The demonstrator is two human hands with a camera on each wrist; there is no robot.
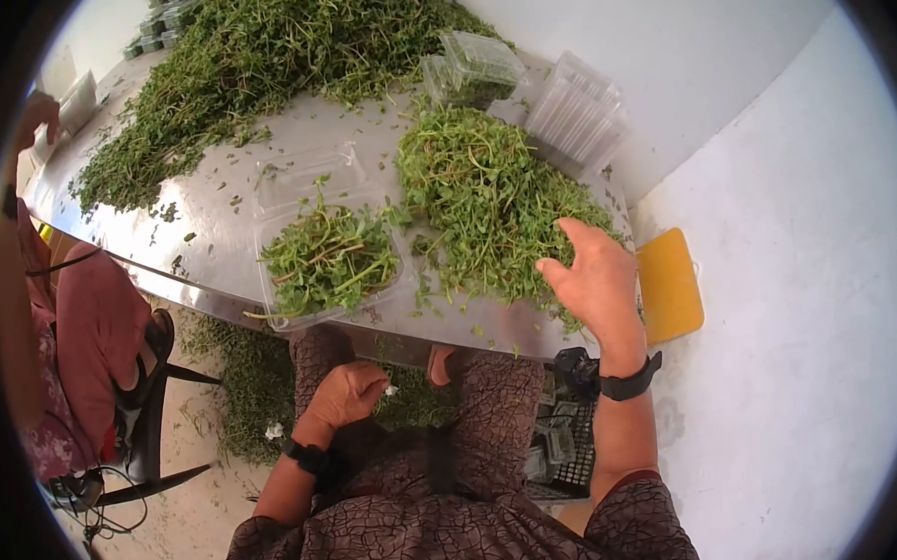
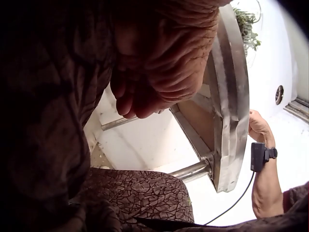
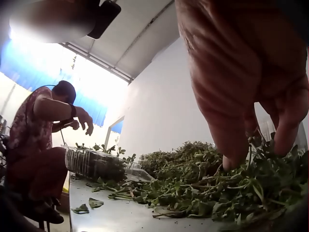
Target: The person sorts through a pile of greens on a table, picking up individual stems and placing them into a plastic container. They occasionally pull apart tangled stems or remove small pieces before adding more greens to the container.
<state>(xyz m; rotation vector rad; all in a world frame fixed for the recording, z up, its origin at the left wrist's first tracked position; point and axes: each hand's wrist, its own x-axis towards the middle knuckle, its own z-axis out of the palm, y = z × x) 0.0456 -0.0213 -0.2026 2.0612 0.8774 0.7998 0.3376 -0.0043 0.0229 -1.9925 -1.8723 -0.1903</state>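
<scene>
My right hand [image 1: 598, 273] is over the near right side of a loose pile of leafy green stems [image 1: 485, 198], thumb and index finger apart. In the right wrist view its fingers [image 3: 235, 157] reach down into the leaves [image 3: 260, 186]. Left of this pile lies a clear plastic clamshell box [image 1: 309, 181], its lid folded back and its base heaped with the same greens [image 1: 332, 255]. Above my lap, below the table edge, my left hand [image 1: 351, 392] hangs with loosely curled fingers. The left wrist view shows nothing in it.
A large heap of greens [image 1: 298, 46] covers the far side of the metal table [image 1: 214, 185]. Clear boxes [image 1: 484, 63] and stacked clear trays [image 1: 576, 114] stand behind the pile. A yellow board [image 1: 669, 285] hangs at right. Another person [image 3: 38, 125] sits at left.
</scene>
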